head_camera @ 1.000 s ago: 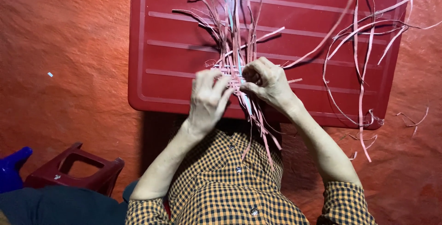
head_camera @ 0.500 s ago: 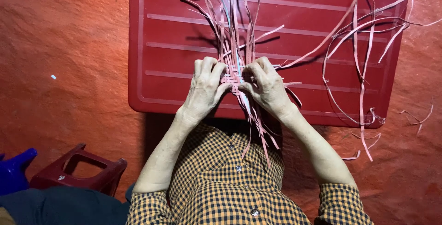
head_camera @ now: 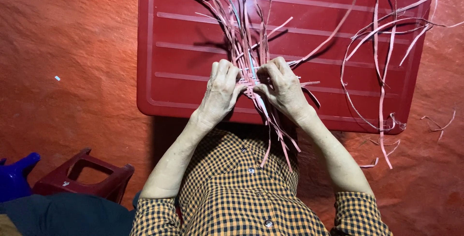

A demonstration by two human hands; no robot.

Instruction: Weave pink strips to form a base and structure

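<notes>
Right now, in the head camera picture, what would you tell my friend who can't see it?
Two bare hands, left hand and right hand, pinch a bundle of thin pink strips above a red plastic table. More loose strips curl over the table's right side, and a dark red stool stands lower left.

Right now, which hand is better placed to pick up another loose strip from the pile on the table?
Right hand, likely: the loose pink strips lie on its side of the red table; the left hand would have to cross the woven bundle.

hands (head_camera: 251, 87) pinching pink strips (head_camera: 246, 47), red table (head_camera: 183, 62)
</notes>
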